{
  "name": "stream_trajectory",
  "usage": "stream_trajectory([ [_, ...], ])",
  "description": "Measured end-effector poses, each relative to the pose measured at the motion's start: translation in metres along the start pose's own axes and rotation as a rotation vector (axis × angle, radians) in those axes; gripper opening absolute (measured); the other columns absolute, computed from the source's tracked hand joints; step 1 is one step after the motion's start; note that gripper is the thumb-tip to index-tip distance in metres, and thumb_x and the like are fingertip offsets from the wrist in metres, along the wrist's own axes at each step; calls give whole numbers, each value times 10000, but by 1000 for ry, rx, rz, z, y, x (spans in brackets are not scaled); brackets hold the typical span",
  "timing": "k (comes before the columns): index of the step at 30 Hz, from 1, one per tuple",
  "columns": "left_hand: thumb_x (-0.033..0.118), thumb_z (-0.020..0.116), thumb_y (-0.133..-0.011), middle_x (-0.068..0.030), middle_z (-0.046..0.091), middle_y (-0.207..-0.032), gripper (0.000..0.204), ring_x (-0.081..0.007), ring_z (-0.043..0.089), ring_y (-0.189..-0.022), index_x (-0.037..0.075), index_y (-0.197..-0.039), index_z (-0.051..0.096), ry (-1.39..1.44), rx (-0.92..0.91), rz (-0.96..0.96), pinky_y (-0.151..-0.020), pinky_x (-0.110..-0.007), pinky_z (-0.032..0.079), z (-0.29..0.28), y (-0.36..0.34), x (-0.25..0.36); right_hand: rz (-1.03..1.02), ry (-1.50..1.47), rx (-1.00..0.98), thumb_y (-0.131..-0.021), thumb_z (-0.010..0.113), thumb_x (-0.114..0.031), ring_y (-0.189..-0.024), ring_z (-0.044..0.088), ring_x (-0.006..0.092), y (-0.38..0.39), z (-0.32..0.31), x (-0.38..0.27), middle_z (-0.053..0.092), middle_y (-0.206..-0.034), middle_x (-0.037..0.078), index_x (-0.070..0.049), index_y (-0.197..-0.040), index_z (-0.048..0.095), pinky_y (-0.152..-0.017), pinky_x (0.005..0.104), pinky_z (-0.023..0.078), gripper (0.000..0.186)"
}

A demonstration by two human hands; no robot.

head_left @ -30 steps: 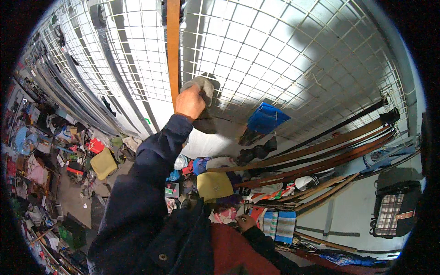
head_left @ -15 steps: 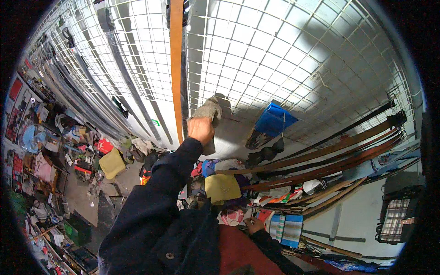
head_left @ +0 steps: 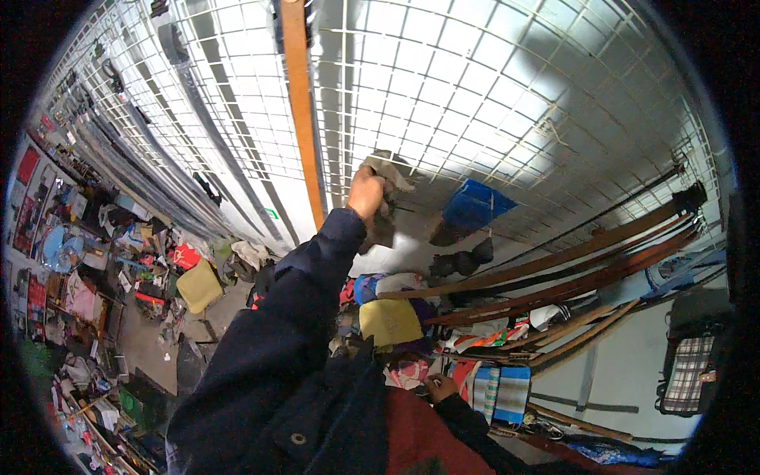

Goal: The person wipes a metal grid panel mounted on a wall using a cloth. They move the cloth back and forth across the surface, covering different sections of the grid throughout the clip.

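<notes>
Grey cloth point(head_left: 390, 169), crumpled and uneven

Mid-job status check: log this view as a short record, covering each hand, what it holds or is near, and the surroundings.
Left hand: raised, fingers closed on cloth
Cloth: grey-brown, crumpled, in front of the wire grid; contact unclear
Right hand: low, between a pink cloth and striped fabric; grip unclear
Left of cloth: tan strap, hanging
Right of cloth: blue packet
Below cloth in view: yellow pad
Far right: plaid bag against the wall
</notes>
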State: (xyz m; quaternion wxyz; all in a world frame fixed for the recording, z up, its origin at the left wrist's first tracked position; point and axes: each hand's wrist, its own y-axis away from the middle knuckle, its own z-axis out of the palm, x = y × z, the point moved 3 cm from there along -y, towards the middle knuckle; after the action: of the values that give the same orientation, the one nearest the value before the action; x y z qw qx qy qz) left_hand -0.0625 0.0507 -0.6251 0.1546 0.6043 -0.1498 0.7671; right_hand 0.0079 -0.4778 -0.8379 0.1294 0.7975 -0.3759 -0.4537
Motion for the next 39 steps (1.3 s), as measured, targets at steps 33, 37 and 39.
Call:
stream_trajectory([
  [33,72,532,-783,-166,655,-959,278,-342,632,-912,8,-1033,635,125,-264,-175,-822,-413,526,-17,-10,13,171,-303,-99,-907,705,-398,-910,693,334,-2,19,-18,705,-1040,175,-35,-1060,693,-781,470,561,394],
  [37,66,473,-745,-121,674,-1033,451,-312,647,-895,10,-1174,600,812,-99,-295,-854,-441,538,0,2,-13,239,-382,-169,-910,714,-392,-902,698,342,-4,23,-22,707,-1039,178,-25,-1112,679,-791,494,566,421],
  [39,50,479,-736,-101,645,-988,388,-294,616,-890,29,-1101,606,860,-7,-276,-827,-420,514,7,12,-21,258,-454,-248,-899,719,-420,-948,687,363,2,18,-26,707,-1048,181,-30,-1149,671,-811,515,557,466],
])
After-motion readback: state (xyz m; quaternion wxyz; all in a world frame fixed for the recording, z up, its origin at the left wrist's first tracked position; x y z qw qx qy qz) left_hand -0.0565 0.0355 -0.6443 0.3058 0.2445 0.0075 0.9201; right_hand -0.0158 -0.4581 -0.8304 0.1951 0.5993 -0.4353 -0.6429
